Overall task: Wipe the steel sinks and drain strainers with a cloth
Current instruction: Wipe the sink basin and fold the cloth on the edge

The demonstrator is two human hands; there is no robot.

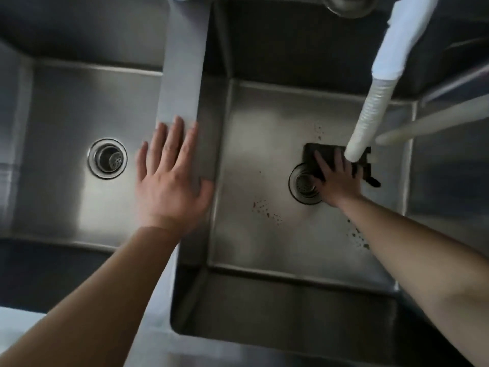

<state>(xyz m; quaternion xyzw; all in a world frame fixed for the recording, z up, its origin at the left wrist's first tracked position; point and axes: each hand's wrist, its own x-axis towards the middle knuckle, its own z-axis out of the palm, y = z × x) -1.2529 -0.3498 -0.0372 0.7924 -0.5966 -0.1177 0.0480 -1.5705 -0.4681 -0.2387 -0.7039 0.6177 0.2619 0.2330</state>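
Observation:
Two steel sinks lie side by side below me. In the right sink (264, 154), my right hand (336, 181) presses flat with spread fingers on a dark cloth (317, 152) on the sink floor, just right of the drain strainer (303, 185). Part of the cloth is hidden under the hand and the hose. Brown specks dot the floor of this sink. My left hand (169, 176) hovers open, fingers straight, over the steel divider (182, 75) between the sinks. The left sink (66, 115) holds its own drain strainer (107, 158).
A white ribbed hose (370, 112) hangs from the top right down over the cloth, its tip just above my right hand's fingers. A second pale tube (428, 123) crosses at the right edge. A faucet base (349, 5) sits at the top.

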